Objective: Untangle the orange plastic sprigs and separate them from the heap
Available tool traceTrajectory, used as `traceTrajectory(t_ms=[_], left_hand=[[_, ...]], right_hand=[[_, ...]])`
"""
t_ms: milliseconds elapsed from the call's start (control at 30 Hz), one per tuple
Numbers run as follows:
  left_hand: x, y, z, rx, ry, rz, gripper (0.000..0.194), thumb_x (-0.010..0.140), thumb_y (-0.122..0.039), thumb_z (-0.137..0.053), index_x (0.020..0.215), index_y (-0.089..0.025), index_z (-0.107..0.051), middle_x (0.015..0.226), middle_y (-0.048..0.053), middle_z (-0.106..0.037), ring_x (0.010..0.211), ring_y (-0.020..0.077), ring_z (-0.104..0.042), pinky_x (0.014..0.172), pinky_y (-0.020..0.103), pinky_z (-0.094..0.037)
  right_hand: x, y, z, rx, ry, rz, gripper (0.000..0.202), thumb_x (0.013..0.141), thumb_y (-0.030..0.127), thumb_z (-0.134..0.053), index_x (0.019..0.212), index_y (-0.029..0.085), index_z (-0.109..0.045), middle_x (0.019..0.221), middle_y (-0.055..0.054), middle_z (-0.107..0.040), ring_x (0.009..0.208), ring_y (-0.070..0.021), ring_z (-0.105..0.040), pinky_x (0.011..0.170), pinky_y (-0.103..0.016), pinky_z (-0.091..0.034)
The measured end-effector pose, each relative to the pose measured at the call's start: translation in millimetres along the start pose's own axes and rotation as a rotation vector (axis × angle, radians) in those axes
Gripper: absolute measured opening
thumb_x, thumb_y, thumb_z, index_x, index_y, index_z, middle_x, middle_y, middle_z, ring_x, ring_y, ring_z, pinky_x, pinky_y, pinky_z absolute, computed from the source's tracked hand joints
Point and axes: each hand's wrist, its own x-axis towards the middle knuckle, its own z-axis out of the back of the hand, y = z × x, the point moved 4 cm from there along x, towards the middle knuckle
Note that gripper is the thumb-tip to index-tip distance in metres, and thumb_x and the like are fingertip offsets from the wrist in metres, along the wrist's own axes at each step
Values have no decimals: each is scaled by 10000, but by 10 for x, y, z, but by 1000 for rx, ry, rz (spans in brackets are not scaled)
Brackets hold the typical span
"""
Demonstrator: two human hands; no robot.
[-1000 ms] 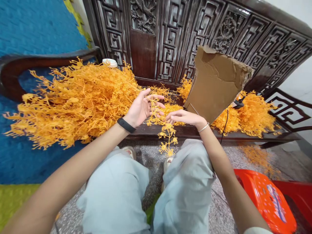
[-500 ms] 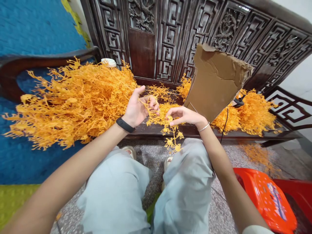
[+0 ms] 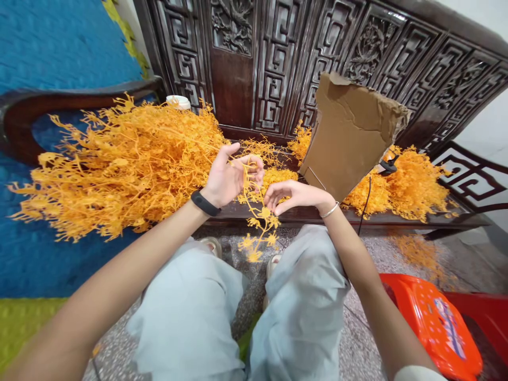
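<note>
An orange plastic branch (image 3: 260,228) with small leafy tips hangs down above the floor, between my knees. My left hand (image 3: 233,177) is turned palm up with its fingers curled round the branch's upper part. My right hand (image 3: 291,196) is bent over the branch from the right, thumb and fingertips pinched at its middle; the exact contact is partly hidden. To the left lies a large heap of similar orange branches (image 3: 135,164), reaching up to my left wrist. More loose orange pieces (image 3: 280,177) lie on the dark wooden bench behind my hands.
A brown cardboard sheet (image 3: 349,137) leans on the bench (image 3: 317,214) at right, with orange heaps (image 3: 416,185) and a black clip with a cord (image 3: 388,166) beside it. A white lid (image 3: 178,102) stands behind the left heap. A red plastic stool (image 3: 436,323) is at lower right.
The branch's hanging end has swung left and slightly down. My right hand has moved a little left, and its fingers have closed in at the branch. My left hand has barely shifted.
</note>
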Motion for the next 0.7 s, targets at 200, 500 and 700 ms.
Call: traceTrajectory(t_ms=[200,500,700], left_hand=[[-7,3,11,-99,32,2,590,787,-639,-306,824,-135,-610,731,84,-629,616,163,-597,553,287,-489],[-14,-56,108,27,-93,-113,537,783,-595,-409,963,-140,-631,875,110,-679,884,226,-645,711,325,-518],[-36,-71,106,-12,-75,-136,518,803,-465,-380,1153,-142,-583,1064,110,-669,1012,211,-609,795,328,-509]], right_hand=[[32,127,-89,-160,-93,-10,234,729,310,-690,837,131,-584,779,-13,-640,724,-106,-590,722,-271,-487],[-49,144,142,51,-522,100,224,678,266,-714,847,161,-611,747,10,-590,667,-88,-535,660,-245,-456],[-260,142,412,233,-915,250,148,711,288,-629,824,207,-579,675,29,-516,603,-85,-507,610,-232,-451]])
